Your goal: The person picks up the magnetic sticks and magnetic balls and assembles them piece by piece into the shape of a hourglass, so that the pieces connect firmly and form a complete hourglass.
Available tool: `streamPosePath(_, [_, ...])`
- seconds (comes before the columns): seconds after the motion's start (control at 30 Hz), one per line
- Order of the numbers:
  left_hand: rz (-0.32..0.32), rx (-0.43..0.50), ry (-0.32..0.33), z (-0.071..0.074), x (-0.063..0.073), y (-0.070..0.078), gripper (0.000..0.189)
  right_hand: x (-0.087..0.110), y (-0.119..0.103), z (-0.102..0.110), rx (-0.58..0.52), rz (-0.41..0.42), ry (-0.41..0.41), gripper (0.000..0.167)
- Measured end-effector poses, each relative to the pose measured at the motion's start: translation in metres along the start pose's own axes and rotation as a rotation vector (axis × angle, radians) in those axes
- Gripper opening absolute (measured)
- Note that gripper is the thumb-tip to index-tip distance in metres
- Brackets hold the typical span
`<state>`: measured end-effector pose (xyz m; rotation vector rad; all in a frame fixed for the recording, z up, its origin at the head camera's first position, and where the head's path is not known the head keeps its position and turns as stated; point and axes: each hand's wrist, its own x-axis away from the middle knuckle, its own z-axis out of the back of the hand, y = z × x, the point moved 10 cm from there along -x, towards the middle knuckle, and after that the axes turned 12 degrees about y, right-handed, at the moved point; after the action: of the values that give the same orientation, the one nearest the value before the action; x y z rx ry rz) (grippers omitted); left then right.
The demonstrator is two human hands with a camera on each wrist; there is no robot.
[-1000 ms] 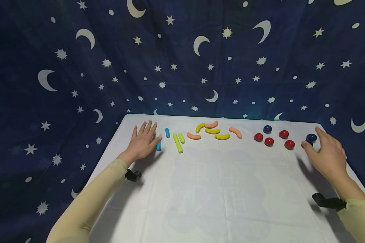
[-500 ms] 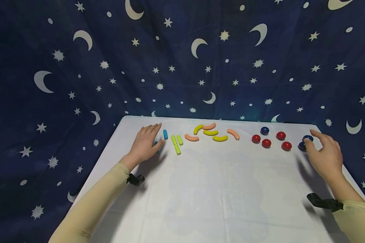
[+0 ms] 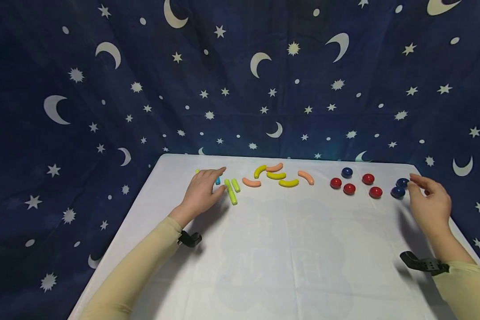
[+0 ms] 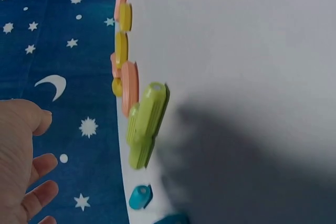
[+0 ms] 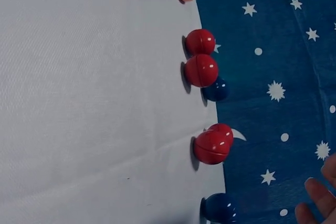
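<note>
The left hand (image 3: 200, 190), relaxed, hovers just left of the green sticks (image 3: 232, 196) (long axes running away from it); the right hand (image 3: 430, 202), loosely curved, is right of two blue balls (image 3: 398, 192).

Left hand (image 3: 200, 192): shifted rightward over the past second, now right beside the lime-green sticks (image 3: 234, 198). Fingers, splayed away from the wearer a second ago, now bunched and pointing right. Nearer blue stick, visible earlier, now hidden behind it in head view; farther blue stick (image 3: 218, 181) now partly covered. Yellow-green stick end (image 3: 197, 171), out of sight half a second ago, shows past the knuckles.

Right hand (image 3: 431, 206): thumb-to-index gap narrowed. Thumb off the nearer dark-blue ball (image 3: 398, 192), now fully seen. Red patch (image 3: 426, 192) newly visible behind thumb; contact unclear.

Head view: scene slightly lower, farther left.
</note>
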<state>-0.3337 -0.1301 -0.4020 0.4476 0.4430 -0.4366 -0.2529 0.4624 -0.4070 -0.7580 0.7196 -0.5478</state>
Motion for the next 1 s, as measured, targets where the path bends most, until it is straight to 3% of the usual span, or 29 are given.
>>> streamPosePath(0.57, [-0.079, -0.087, -0.122, -0.052, -0.02, 0.029, 0.038, -0.001, 0.038, -0.016, 0.151, -0.008, -0.12, 0.049])
streamPosePath(0.8, [-0.118, -0.17, -0.177, -0.082, -0.032, 0.043, 0.028, 0.0, 0.065, -0.015, 0.185, -0.143, -0.125, 0.051])
streamPosePath(1.0, [-0.115, -0.194, -0.171, -0.1, -0.042, 0.048, 0.028, -0.003, 0.078, -0.014, 0.185, -0.211, -0.105, 0.051])
